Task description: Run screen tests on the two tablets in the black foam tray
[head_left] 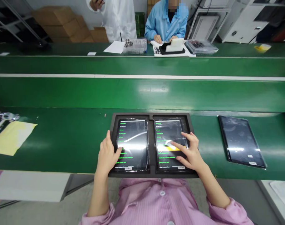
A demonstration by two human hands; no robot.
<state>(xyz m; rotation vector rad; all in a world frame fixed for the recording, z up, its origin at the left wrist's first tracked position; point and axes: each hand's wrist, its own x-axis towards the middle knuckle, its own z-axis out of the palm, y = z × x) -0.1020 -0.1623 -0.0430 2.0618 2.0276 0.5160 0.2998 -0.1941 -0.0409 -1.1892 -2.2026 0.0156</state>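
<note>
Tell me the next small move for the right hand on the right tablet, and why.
Probably lift the right hand straight off the right tablet: its forefinger is on a row that already shows a yellow highlight, so the touch seems registered. The left hand rests its thumb on the left tablet, with both tablets seated in the black tray.
</note>
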